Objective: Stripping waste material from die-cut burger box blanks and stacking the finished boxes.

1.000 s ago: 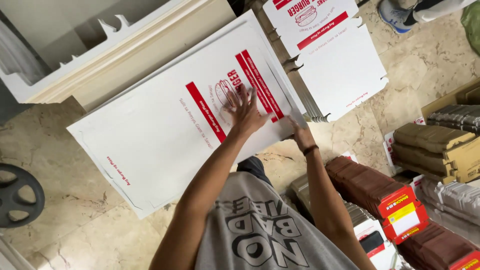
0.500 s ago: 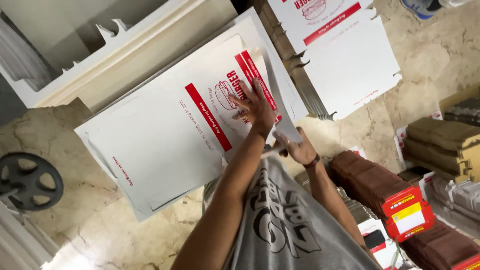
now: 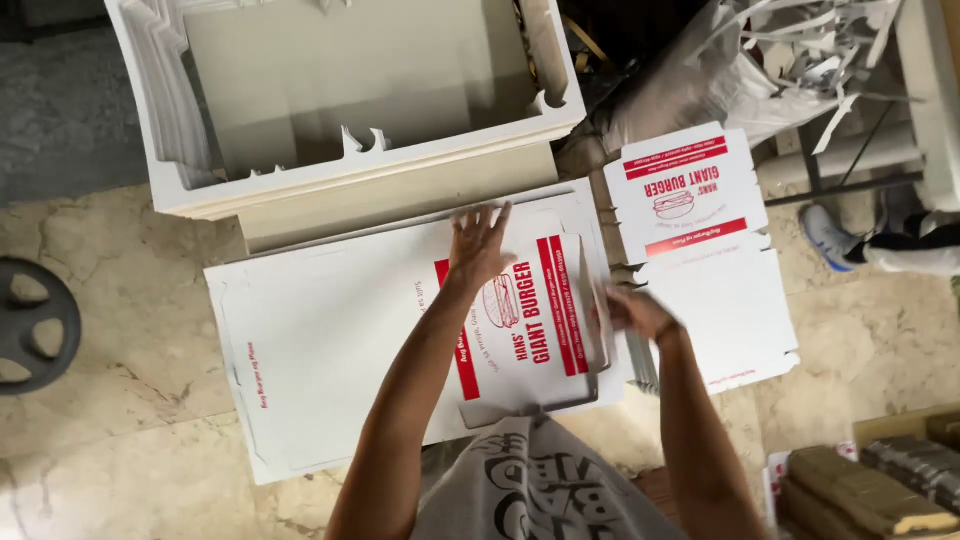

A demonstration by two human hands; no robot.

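Note:
A flat white cardboard box blank point(image 3: 330, 340) with red stripes and a burger drawing lies on a stack on the floor in front of me. My left hand point(image 3: 478, 245) presses flat on its printed panel, fingers spread. My right hand point(image 3: 630, 310) grips the right side flap point(image 3: 592, 300) of the blank, which is bent upward along its crease.
A tall stack of die-cut white blanks point(image 3: 350, 190) stands behind. Another printed blank point(image 3: 700, 250) lies to the right. A dark round wheel point(image 3: 35, 325) sits at left, brown packets point(image 3: 870, 490) at lower right, another person's shoe point(image 3: 828, 235) at far right.
The view swung so the blank now lies square before me. My left hand stayed on the printed panel; my right hand has lifted the side flap.

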